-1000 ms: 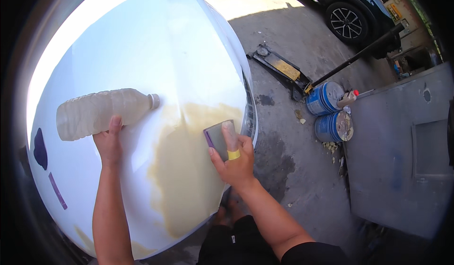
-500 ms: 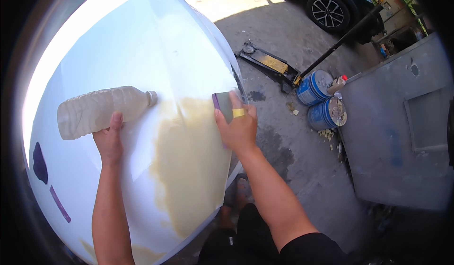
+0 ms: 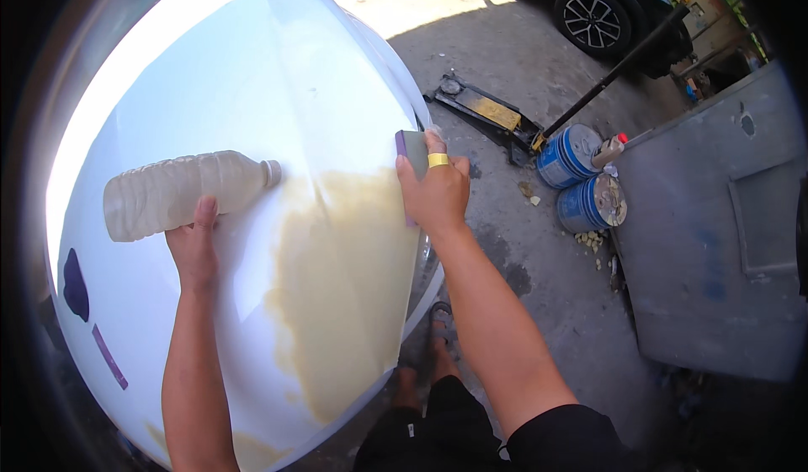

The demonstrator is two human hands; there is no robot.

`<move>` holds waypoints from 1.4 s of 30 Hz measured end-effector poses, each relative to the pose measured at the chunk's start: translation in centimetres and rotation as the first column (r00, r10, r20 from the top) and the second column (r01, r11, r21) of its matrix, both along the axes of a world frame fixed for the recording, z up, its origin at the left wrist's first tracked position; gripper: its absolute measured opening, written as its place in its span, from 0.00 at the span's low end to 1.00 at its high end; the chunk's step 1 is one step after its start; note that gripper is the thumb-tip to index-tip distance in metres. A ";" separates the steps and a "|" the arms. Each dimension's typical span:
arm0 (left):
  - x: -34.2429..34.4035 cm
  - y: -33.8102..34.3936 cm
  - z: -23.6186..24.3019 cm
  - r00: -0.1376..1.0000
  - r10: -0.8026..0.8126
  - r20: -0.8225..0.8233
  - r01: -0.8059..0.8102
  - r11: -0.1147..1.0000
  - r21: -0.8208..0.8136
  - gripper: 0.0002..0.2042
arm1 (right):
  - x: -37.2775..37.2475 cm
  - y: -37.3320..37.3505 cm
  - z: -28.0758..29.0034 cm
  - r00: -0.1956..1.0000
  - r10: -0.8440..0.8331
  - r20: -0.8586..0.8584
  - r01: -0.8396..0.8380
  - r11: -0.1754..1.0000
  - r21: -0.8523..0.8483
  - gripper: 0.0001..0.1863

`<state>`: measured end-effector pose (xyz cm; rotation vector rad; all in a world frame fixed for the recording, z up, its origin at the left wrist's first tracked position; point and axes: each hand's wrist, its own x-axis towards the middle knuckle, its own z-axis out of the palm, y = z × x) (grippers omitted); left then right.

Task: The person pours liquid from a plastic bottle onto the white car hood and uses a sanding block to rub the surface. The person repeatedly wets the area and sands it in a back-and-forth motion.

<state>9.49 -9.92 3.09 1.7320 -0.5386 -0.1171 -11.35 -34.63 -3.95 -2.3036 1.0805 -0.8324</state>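
My left hand (image 3: 194,249) is wrapped round a clear ribbed plastic bottle (image 3: 172,196), tilted nearly on its side above a white car hood (image 3: 210,76); its capped end points right. Cloudy liquid seems to fill much of it. In my right hand (image 3: 439,187) is a grey-green sanding block (image 3: 415,154) with a purple edge, at the right rim of the hood. Yellow tape circles one finger of that hand. Beside the block, a yellowish filler patch (image 3: 341,295) covers the hood's right part. Fingers partly hide the block's far side.
A purple strip (image 3: 109,357) and a dark purple piece (image 3: 74,285) lie on the hood's left. Right of the hood stand a floor jack (image 3: 488,112), two blue buckets (image 3: 568,156) and a large grey panel (image 3: 707,245). A dark car's wheel (image 3: 592,19) shows beyond.
My right hand has slid the sanding block farther away and slightly right, onto the hood's edge. My left hand and the bottle have barely shifted.
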 end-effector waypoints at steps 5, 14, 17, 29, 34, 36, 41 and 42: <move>-0.1 0.3 -0.2 0.999 0.043 -0.027 -0.043 0.999 0.005 0.28 | -5.9 7.8 -2.0 0.983 0.164 0.086 -0.162 0.986 -0.035 0.33; 0.3 0.2 -1.0 0.999 0.042 0.002 -0.042 0.998 0.050 0.30 | 0.5 -2.6 0.6 0.998 0.037 -0.047 -0.036 0.999 0.012 0.31; 0.5 1.1 -1.1 0.998 0.055 0.007 -0.055 0.997 0.053 0.30 | -4.0 5.2 -1.4 0.971 0.219 0.094 -0.213 0.975 -0.072 0.31; 1.3 1.6 -1.8 1.000 0.019 0.011 -0.019 0.999 0.037 0.29 | -1.1 2.6 -0.1 0.976 0.211 0.054 -0.210 0.977 -0.025 0.33; 0.5 1.2 -0.8 0.998 0.067 0.007 -0.067 0.997 0.043 0.29 | -4.5 7.8 -1.2 0.957 0.251 0.144 -0.252 0.968 -0.013 0.32; 0.4 1.0 -0.9 0.998 0.067 0.000 -0.067 0.997 0.041 0.29 | -1.7 3.3 -0.1 0.974 0.171 0.151 -0.161 0.984 -0.074 0.32; 0.5 0.4 -1.7 1.000 0.018 -0.017 -0.018 1.000 0.000 0.31 | -0.6 0.6 0.3 0.995 0.098 0.036 -0.099 0.995 0.031 0.32; 0.6 0.3 -1.7 1.000 0.018 -0.020 -0.018 1.000 0.000 0.31 | -2.6 4.0 -0.5 0.985 0.154 0.076 -0.153 0.988 -0.016 0.32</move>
